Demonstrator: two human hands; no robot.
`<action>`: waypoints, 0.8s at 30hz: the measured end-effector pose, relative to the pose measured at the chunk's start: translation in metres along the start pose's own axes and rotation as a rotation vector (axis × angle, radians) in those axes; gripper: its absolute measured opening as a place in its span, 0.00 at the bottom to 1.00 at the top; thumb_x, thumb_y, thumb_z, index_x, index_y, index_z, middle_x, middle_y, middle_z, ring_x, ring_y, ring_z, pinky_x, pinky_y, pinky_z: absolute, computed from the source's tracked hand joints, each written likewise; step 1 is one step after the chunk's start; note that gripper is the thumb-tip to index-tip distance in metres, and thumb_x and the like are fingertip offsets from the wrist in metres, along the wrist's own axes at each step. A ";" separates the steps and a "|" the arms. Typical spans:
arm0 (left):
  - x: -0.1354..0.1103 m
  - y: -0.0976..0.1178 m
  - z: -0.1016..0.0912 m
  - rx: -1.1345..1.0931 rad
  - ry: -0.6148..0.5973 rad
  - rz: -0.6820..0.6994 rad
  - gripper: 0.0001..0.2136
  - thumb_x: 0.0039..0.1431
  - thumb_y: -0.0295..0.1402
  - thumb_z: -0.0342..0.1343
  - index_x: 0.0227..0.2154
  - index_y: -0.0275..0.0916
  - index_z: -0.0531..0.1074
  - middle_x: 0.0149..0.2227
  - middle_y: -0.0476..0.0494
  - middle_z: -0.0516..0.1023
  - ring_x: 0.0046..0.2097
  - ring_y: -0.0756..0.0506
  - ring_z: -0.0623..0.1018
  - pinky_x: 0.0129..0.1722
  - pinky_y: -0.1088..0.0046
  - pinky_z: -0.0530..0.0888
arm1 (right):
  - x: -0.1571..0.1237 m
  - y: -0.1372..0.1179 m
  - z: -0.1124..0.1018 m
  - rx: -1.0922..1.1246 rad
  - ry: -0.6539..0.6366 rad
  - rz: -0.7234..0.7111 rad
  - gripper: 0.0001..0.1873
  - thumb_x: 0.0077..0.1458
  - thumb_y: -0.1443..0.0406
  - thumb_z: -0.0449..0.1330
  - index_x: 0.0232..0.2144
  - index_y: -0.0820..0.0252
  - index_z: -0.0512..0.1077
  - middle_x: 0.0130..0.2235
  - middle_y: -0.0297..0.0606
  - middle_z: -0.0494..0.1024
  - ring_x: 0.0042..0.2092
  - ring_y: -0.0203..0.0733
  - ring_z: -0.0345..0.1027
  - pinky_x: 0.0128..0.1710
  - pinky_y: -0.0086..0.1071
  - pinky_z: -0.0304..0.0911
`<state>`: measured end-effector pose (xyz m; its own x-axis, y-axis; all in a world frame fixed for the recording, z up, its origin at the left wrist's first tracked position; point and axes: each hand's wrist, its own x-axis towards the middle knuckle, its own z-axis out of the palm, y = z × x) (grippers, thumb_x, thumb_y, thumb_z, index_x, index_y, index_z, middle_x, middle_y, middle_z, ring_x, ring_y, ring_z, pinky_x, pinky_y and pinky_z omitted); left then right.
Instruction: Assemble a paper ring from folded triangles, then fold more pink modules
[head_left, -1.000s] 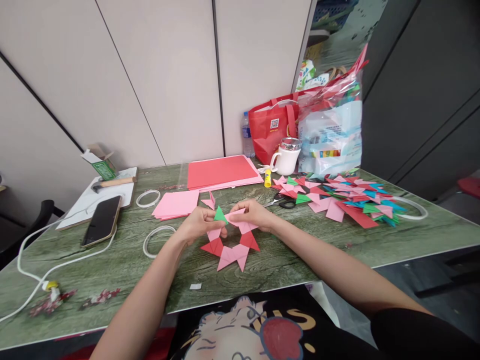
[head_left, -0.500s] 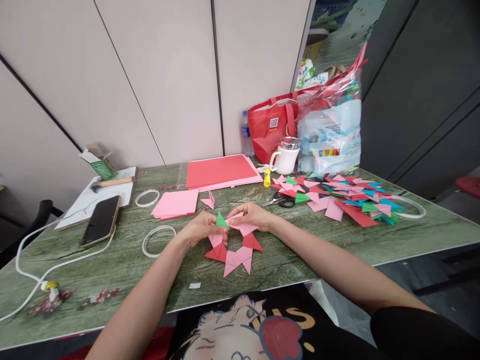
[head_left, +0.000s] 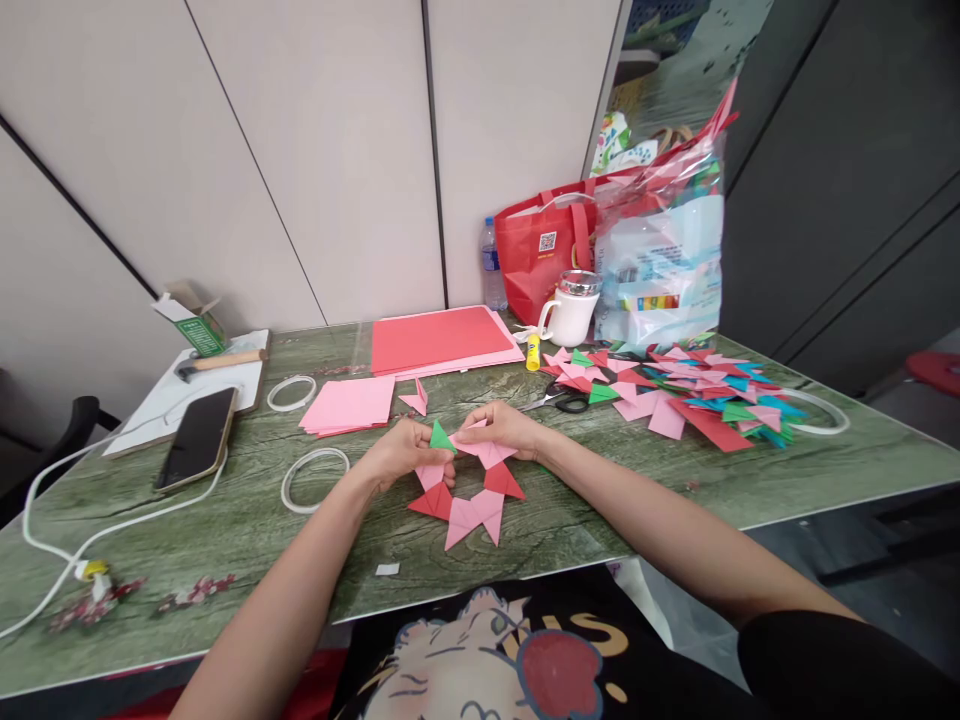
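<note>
A ring of folded paper pieces (head_left: 474, 515), pink and red with one green piece, is held just above the table near its front edge. My left hand (head_left: 405, 453) pinches its upper left side, next to the green piece (head_left: 441, 437). At the upper right, my right hand (head_left: 501, 430) is closed on a pink piece, thumb on top. The two hands are close together at the top of the ring. Some fingertips are hidden behind the paper. Beyond the hands lie a single folded pink piece (head_left: 415, 398) and black-handled scissors (head_left: 564, 398).
Pink paper squares (head_left: 347, 403) and red sheets (head_left: 442, 338) lie behind. Folded paper pieces (head_left: 705, 388) are heaped at right. A glue stick (head_left: 533, 352), white mug (head_left: 572, 308) and bags stand at the back. White rings (head_left: 316, 480), a phone (head_left: 196, 438), hammer (head_left: 221, 364) and cable are left.
Both hands keep their hold on the paper ring, which has barely moved. The whole view has shifted very slightly.
</note>
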<state>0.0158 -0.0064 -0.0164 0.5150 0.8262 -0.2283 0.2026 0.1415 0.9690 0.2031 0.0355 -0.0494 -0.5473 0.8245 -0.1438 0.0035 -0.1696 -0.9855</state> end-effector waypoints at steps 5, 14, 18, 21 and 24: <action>0.002 -0.003 0.002 -0.038 -0.004 -0.001 0.11 0.40 0.36 0.64 0.20 0.31 0.73 0.21 0.41 0.78 0.24 0.45 0.78 0.30 0.68 0.72 | -0.001 0.001 0.003 -0.054 0.025 -0.052 0.16 0.30 0.59 0.70 0.19 0.65 0.73 0.20 0.31 0.73 0.21 0.30 0.61 0.22 0.25 0.54; 0.002 -0.003 -0.001 -0.063 -0.014 0.000 0.13 0.40 0.37 0.65 0.22 0.31 0.72 0.21 0.41 0.78 0.24 0.45 0.78 0.30 0.68 0.72 | -0.001 -0.003 0.008 -0.078 0.008 -0.081 0.17 0.30 0.57 0.69 0.21 0.65 0.74 0.21 0.32 0.74 0.22 0.31 0.62 0.22 0.25 0.57; 0.000 0.000 -0.005 -0.055 0.012 -0.005 0.14 0.39 0.37 0.65 0.25 0.30 0.73 0.23 0.39 0.79 0.26 0.45 0.78 0.31 0.68 0.73 | -0.005 -0.008 0.002 -0.124 -0.081 -0.106 0.18 0.33 0.56 0.68 0.25 0.65 0.74 0.23 0.33 0.75 0.24 0.32 0.64 0.23 0.25 0.57; 0.001 0.000 -0.006 -0.046 0.026 -0.023 0.15 0.38 0.37 0.66 0.25 0.29 0.73 0.24 0.38 0.79 0.26 0.45 0.78 0.31 0.68 0.73 | -0.006 -0.009 -0.001 -0.151 -0.110 -0.089 0.18 0.32 0.58 0.68 0.25 0.65 0.74 0.22 0.33 0.74 0.23 0.31 0.63 0.23 0.25 0.56; 0.001 -0.002 -0.005 -0.061 0.026 -0.019 0.15 0.38 0.37 0.66 0.25 0.29 0.73 0.23 0.38 0.79 0.26 0.46 0.78 0.31 0.69 0.73 | -0.006 -0.008 0.000 -0.150 -0.079 -0.074 0.17 0.32 0.60 0.69 0.25 0.66 0.74 0.21 0.32 0.73 0.22 0.31 0.63 0.22 0.25 0.55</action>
<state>0.0123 -0.0031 -0.0184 0.4892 0.8370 -0.2454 0.1608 0.1899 0.9685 0.2066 0.0323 -0.0406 -0.6148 0.7857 -0.0688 0.0820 -0.0231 -0.9964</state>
